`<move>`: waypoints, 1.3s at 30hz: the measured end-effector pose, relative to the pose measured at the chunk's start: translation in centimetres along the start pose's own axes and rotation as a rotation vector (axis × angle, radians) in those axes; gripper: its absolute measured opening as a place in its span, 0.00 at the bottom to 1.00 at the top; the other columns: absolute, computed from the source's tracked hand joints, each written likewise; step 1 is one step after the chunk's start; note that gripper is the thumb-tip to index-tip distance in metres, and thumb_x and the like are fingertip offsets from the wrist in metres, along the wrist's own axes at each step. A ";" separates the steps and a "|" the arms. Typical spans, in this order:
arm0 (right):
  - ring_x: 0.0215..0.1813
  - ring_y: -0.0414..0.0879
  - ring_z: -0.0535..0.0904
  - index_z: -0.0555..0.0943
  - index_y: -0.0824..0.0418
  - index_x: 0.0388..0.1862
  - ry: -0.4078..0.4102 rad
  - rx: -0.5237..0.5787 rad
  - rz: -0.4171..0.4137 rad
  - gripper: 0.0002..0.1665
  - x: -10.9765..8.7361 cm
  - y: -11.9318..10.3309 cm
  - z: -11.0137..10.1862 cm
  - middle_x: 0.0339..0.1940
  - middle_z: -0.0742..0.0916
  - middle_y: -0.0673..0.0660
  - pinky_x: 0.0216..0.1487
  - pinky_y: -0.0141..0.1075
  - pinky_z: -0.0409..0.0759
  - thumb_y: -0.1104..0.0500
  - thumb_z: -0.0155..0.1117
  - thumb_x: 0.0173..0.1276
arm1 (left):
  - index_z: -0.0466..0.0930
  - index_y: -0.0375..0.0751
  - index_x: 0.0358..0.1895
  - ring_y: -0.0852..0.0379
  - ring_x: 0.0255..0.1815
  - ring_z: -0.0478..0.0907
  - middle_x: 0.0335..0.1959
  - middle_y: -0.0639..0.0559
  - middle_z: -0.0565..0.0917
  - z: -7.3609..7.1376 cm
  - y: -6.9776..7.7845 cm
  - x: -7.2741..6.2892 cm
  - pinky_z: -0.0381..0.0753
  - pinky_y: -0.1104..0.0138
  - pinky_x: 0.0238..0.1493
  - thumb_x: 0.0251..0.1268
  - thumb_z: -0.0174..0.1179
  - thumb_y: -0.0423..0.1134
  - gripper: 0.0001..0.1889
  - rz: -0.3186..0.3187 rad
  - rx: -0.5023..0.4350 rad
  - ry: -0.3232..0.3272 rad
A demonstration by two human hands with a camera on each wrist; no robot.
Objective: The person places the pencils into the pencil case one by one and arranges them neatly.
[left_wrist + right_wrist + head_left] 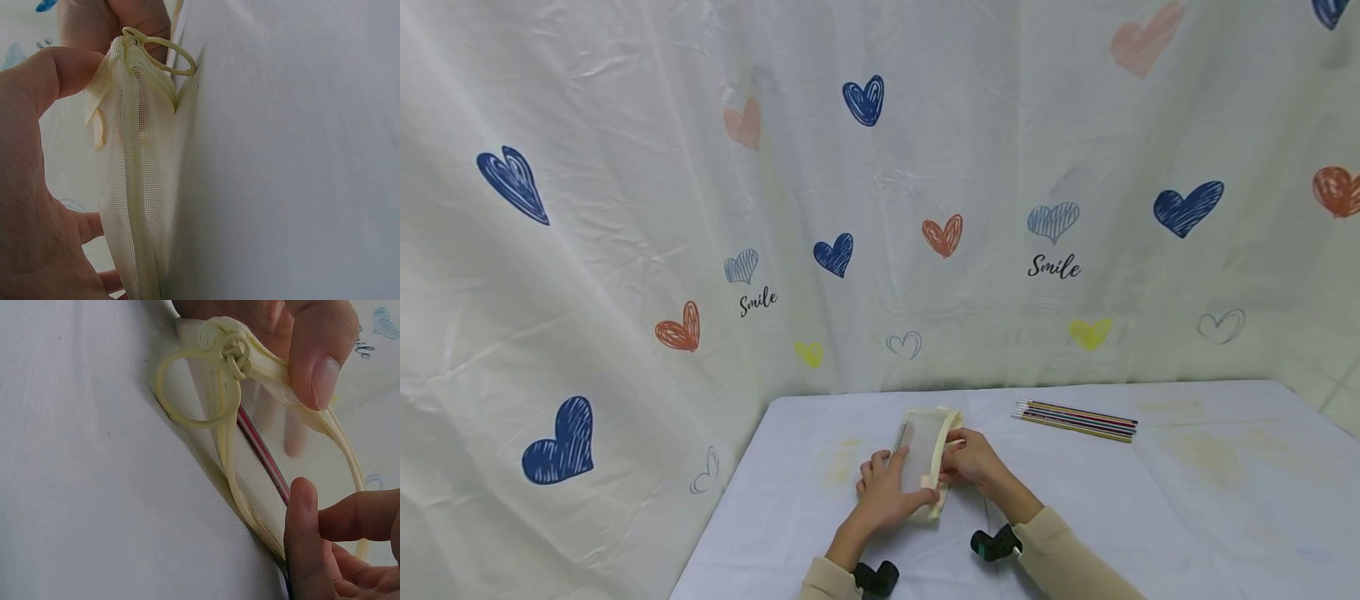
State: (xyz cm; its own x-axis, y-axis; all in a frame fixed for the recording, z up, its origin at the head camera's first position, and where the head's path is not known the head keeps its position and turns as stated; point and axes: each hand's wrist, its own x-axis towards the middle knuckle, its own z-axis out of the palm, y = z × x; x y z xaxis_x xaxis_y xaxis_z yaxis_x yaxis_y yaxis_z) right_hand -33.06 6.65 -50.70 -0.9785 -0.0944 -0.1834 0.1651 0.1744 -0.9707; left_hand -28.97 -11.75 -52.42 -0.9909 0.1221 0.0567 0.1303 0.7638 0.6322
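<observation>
Gripping the cream translucent mesh zip pouch (927, 437), left hand (886, 497); right hand (972, 458) at its open mouth, hold unclear.

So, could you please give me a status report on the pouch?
Left hand gripping mesh pouch; right hand at its open zip. Pencil showing inside. Nothing visibly in the way.

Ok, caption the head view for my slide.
Left hand holds a pale mesh pouch, right hand at its edge, striped pencils lying apart on white cloth.
</observation>
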 end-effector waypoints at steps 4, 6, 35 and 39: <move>0.26 0.46 0.82 0.73 0.73 0.60 -0.008 0.012 -0.001 0.26 0.0 0.0 0.0 0.34 0.83 0.61 0.30 0.37 0.86 0.76 0.62 0.61 | 0.65 0.48 0.77 0.36 0.69 0.57 0.71 0.37 0.63 0.1 0.0 0.0 0.59 0.36 0.62 0.47 0.68 0.69 0.53 -0.002 0.014 0.004; 0.27 0.46 0.82 0.73 0.73 0.60 -0.011 0.005 -0.002 0.25 0.0 0.0 -0.2 0.34 0.83 0.63 0.31 0.38 0.86 0.75 0.61 0.63 | 0.64 0.48 0.77 0.36 0.69 0.56 0.71 0.37 0.63 0.1 0.0 0.0 0.58 0.36 0.62 0.48 0.68 0.69 0.52 -0.002 0.016 0.002; 0.40 0.52 0.84 0.73 0.73 0.61 0.094 -0.360 -0.155 0.23 0.7 -0.6 -11.9 0.43 0.84 0.63 0.39 0.38 0.84 0.61 0.61 0.72 | 0.63 0.48 0.78 0.34 0.71 0.55 0.73 0.35 0.60 -0.4 0.0 -0.2 0.57 0.34 0.62 0.53 0.68 0.67 0.50 0.031 -0.017 -0.030; 0.38 0.50 0.83 0.74 0.73 0.59 0.128 -0.438 -0.194 0.22 0.8 0.1 -13.6 0.44 0.84 0.65 0.36 0.36 0.81 0.62 0.61 0.71 | 0.63 0.47 0.78 0.34 0.70 0.55 0.73 0.35 0.60 -0.5 0.0 -0.4 0.57 0.34 0.62 0.53 0.69 0.67 0.50 0.024 -0.017 -0.033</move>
State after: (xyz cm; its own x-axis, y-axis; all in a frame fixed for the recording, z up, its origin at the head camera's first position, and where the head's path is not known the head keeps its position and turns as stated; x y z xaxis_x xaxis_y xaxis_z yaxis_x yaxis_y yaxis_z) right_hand -35.50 19.96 -48.82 -0.9979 -0.0494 0.0417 -0.0623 0.5641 -0.8234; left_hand -28.62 -12.06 -52.06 -0.9858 0.1616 0.0468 0.1534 0.7494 0.6441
